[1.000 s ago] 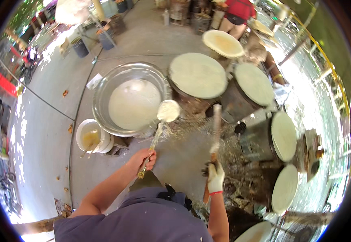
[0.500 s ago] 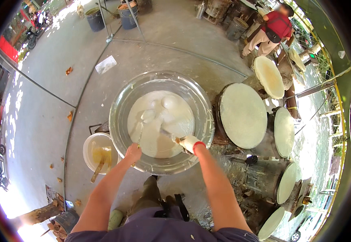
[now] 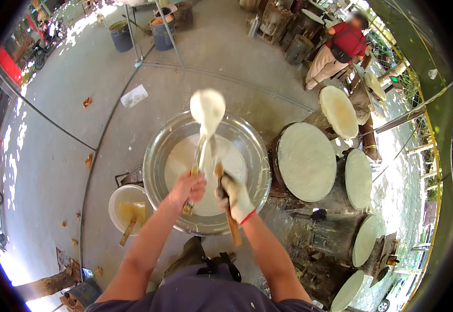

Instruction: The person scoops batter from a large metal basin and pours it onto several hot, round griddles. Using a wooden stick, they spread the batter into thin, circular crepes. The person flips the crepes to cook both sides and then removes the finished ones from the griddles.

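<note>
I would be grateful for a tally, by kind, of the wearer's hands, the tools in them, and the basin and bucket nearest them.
Hands: 2 (bare left hand, gloved right hand)
Held tools: 2 (ladle, wooden-handled tool)
Metal basin: 1
White bucket: 1
Total: 6

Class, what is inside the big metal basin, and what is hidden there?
Pale liquid lies in the metal basin, covering its bottom from view; the left hand and gloved right hand also hide parts of the liquid's surface.
</note>
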Motion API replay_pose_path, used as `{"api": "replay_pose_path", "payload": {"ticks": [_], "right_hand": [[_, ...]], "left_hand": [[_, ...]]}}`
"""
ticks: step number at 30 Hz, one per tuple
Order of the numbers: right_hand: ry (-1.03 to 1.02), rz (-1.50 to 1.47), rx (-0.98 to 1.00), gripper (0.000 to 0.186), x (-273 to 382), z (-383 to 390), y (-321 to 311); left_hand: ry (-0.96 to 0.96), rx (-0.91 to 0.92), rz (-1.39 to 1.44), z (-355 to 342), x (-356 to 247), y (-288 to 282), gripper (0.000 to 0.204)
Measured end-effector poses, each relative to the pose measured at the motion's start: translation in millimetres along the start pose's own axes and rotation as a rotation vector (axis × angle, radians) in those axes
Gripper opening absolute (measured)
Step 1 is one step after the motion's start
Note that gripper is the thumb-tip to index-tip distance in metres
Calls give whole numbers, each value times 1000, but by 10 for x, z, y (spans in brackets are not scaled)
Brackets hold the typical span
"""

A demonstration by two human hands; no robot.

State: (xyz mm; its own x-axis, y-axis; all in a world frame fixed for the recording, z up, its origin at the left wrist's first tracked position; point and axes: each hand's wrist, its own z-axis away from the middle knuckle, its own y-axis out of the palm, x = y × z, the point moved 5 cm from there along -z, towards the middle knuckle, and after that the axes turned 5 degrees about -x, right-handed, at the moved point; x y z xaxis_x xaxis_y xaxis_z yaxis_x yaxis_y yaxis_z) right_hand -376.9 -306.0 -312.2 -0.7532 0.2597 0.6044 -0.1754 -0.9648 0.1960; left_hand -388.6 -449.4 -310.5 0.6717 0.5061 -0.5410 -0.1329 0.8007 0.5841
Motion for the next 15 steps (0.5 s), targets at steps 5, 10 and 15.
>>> {"api": "replay_pose_path", "payload": {"ticks": [5,10,15], "right_hand": [[-440,-92,317,32,1407,1241,420],[-691,-127,339,30,1654,1651,235],[-469,-39,-94,17,856,1235,-273]], "left_hand": [[400,286,-126,773,-1356,1088,17],[613,282,-401,1028,-1750,1287,20],[239,-89,-665,933,-926,715,17]]}}
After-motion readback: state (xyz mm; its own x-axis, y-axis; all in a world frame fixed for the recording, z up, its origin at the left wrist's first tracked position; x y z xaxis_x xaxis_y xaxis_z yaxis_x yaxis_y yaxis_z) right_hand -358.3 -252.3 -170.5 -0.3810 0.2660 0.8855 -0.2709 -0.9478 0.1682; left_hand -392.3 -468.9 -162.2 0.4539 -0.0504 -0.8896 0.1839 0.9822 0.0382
